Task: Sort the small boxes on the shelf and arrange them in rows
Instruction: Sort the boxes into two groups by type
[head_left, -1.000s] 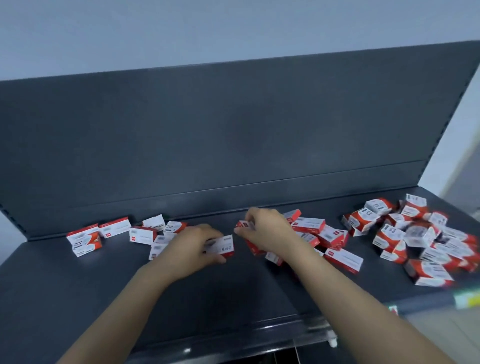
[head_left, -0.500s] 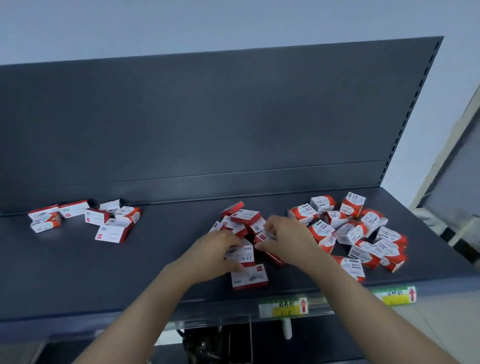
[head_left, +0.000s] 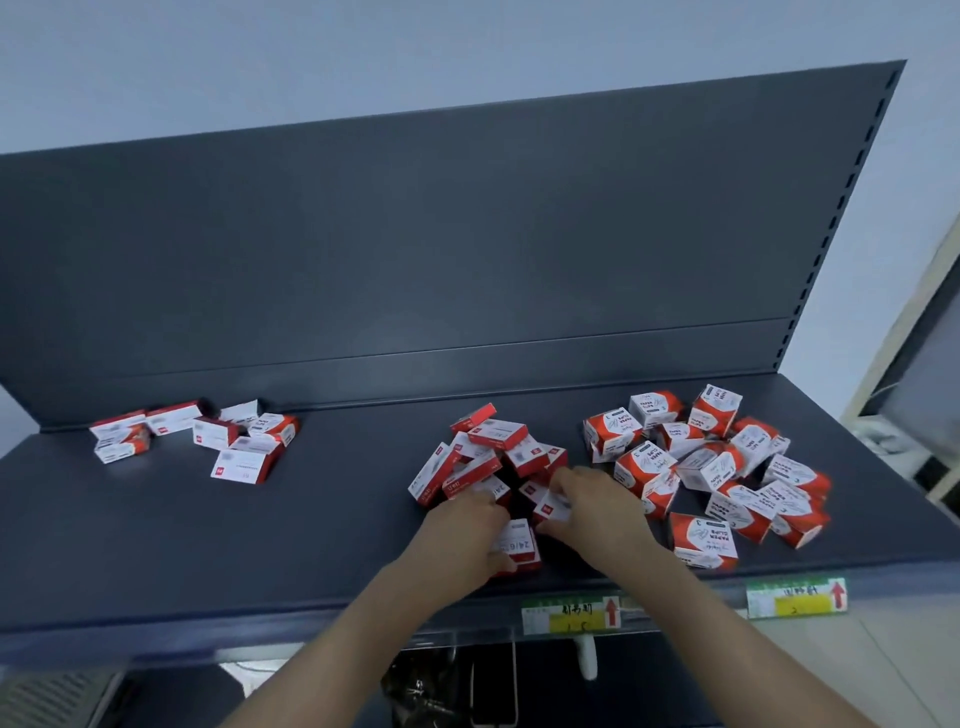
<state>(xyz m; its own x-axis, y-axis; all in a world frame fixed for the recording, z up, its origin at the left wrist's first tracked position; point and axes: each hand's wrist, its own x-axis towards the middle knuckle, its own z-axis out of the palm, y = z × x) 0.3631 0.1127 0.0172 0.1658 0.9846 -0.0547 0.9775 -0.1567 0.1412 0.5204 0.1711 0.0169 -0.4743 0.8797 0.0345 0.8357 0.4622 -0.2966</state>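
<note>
Sorting, shelf (head_left: 260, 545) front edge — left grip (head_left: 462, 525) holds flat box (head_left: 515, 543), right grip (head_left: 597, 504) pinches second box (head_left: 551, 508), likely grouping by type.

Shop, retail display. Dark metal gondola shelf (head_left: 260, 545) with a tall back panel (head_left: 415, 260) and a slotted upright (head_left: 852, 171) along its right edge. Two green-and-yellow price labels (head_left: 570, 614) with red arrows on the front lip, lower right of frame. Heaps of near-identical small boxes (head_left: 704, 535), some printed PAPER CLIPS, centre and right.
</note>
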